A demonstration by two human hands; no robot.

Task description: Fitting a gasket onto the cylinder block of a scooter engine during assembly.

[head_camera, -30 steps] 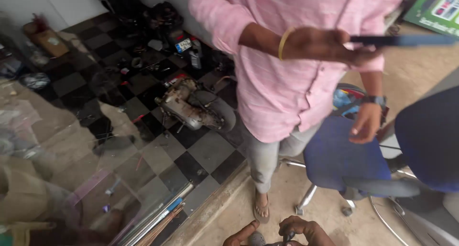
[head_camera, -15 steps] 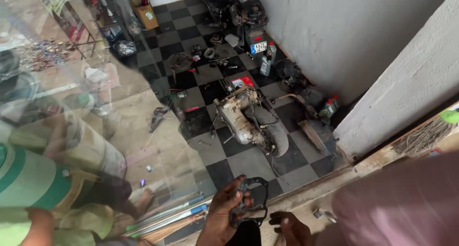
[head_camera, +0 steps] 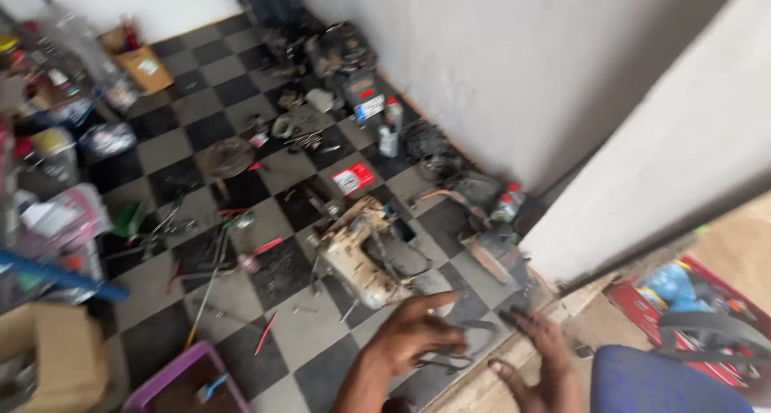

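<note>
My left hand (head_camera: 414, 333) reaches forward low in the head view, palm down with thumb and fingers stretched out. A thin dark looped part (head_camera: 454, 358) shows just under and beside it; motion blur hides whether the hand grips it. My right hand (head_camera: 536, 357) is a little to the right, fingers apart and pointing away from me, nothing visible in it. Both hands hover over the black-and-white checkered floor (head_camera: 297, 301), just in front of a dirty beige engine block (head_camera: 361, 256) lying on the tiles.
Loose tools and rods (head_camera: 209, 276), a red flat box (head_camera: 353, 178), small bottles (head_camera: 389, 136) and dark engine parts (head_camera: 341, 52) litter the floor along a white wall (head_camera: 498, 68). A purple tub (head_camera: 181, 377) and cardboard box (head_camera: 48, 357) sit left; a blue chair seat (head_camera: 658, 381) right.
The view has swung right and down toward the wall. My left hand has gone from curled around a dark part to stretched out flat; the right hand has spread its fingers.
</note>
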